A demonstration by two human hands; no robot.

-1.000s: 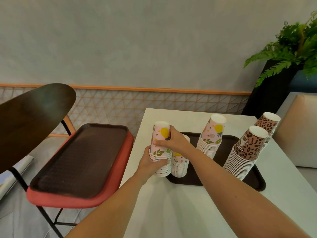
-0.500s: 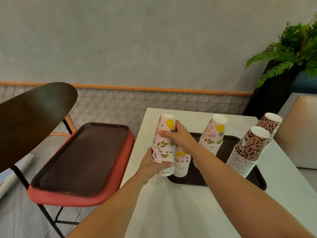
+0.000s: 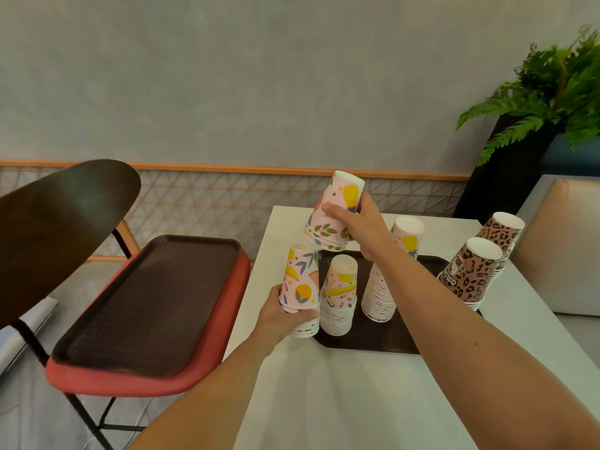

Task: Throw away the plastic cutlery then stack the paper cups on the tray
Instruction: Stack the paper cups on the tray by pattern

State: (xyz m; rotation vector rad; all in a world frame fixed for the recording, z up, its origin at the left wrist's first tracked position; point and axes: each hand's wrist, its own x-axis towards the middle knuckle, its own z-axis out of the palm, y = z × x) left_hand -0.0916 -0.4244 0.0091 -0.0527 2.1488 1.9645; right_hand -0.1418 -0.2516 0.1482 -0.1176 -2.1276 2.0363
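My right hand [image 3: 360,224] grips a small nest of pink fruit-print paper cups [image 3: 337,212], lifted and tilted above the table. My left hand [image 3: 282,315] holds the rest of that pink stack [image 3: 300,289], which stands upside down on the white table just left of the dark tray [image 3: 367,342]. On the tray stand two more pink cup stacks [image 3: 339,295] [image 3: 380,297] and two leopard-print stacks [image 3: 470,271] [image 3: 501,227] at its right end. No plastic cutlery is in sight.
A second dark tray [image 3: 152,303] lies on the red seat of a chair [image 3: 107,383] left of the white table [image 3: 357,401]. A potted fern [image 3: 548,89] and a beige seat [image 3: 558,241] are at the right. A wall lies behind.
My right hand has pulled the top cups off the stack and raised them up and to the right. My left hand keeps hold of the lower stack on the table.
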